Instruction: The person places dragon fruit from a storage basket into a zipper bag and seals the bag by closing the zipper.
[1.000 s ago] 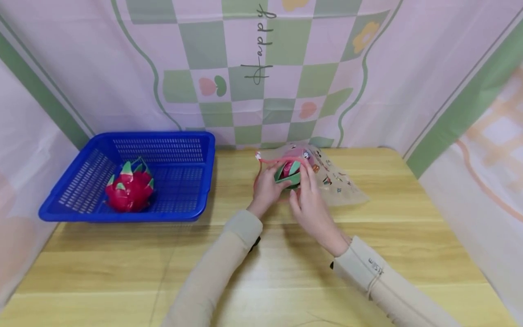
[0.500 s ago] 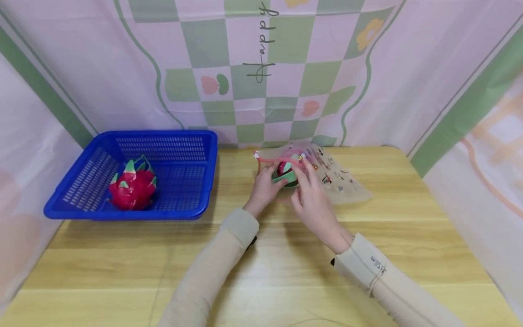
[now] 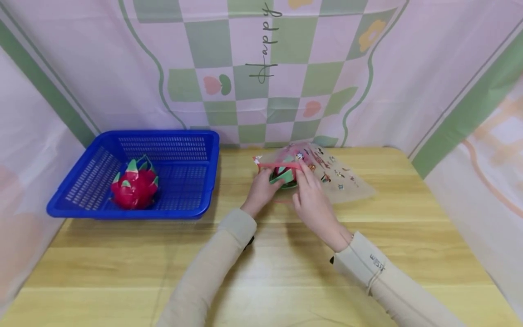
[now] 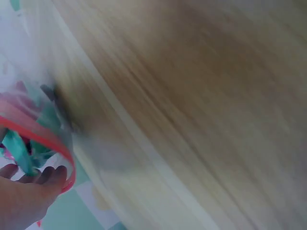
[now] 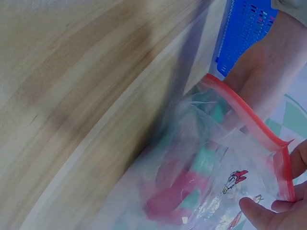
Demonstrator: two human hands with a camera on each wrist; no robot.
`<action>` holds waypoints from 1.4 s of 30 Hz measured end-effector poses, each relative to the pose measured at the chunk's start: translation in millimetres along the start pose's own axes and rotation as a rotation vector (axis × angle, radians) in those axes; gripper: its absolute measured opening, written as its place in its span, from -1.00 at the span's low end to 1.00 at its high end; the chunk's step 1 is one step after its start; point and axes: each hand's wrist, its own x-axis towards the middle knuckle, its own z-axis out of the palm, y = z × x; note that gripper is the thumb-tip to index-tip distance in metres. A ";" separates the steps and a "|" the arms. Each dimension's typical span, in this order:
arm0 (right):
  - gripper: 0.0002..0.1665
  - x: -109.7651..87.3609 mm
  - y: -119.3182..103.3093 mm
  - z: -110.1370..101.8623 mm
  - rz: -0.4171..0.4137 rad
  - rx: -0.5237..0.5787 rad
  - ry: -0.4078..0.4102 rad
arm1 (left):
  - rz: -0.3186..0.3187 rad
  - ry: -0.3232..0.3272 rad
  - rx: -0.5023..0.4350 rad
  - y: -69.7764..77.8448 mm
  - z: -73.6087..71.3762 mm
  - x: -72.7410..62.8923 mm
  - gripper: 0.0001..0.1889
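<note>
A clear zip bag (image 3: 347, 187) with small printed pictures and a red zip edge lies on the table. Inside its mouth is a pink dragon fruit with green scales (image 3: 284, 176), only partly showing. My left hand (image 3: 259, 190) reaches into the bag's mouth and grips the fruit, thumb over its green part. In the left wrist view its fingers (image 4: 45, 178) curl beside the green scales, under the red edge. My right hand (image 3: 314, 211) pinches the red rim on the other side; its thumb (image 5: 256, 213) lies on the clear plastic in the right wrist view.
On the left of the wooden table (image 3: 261, 290) stands a blue plastic basket (image 3: 185, 184) holding another red dragon fruit (image 3: 135, 188). A checked curtain (image 3: 286, 81) hangs close behind the table.
The bag's red edge has come down over the fruit, covering more of it. My left hand has shifted slightly left. My right hand stays at the rim.
</note>
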 end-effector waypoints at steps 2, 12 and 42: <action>-0.34 0.4 0.5 1.6 0.001 0.011 0.014 | 0.015 0.001 0.014 -0.4 -0.6 -1.2 -0.46; -0.23 1.1 -1.5 5.3 -0.006 0.047 0.035 | 0.015 -0.093 0.090 7.4 -19.2 -18.3 -0.43; -0.19 2.7 0.6 9.1 0.014 0.063 0.025 | -0.186 0.022 0.119 -21.7 -208.3 -57.1 -0.56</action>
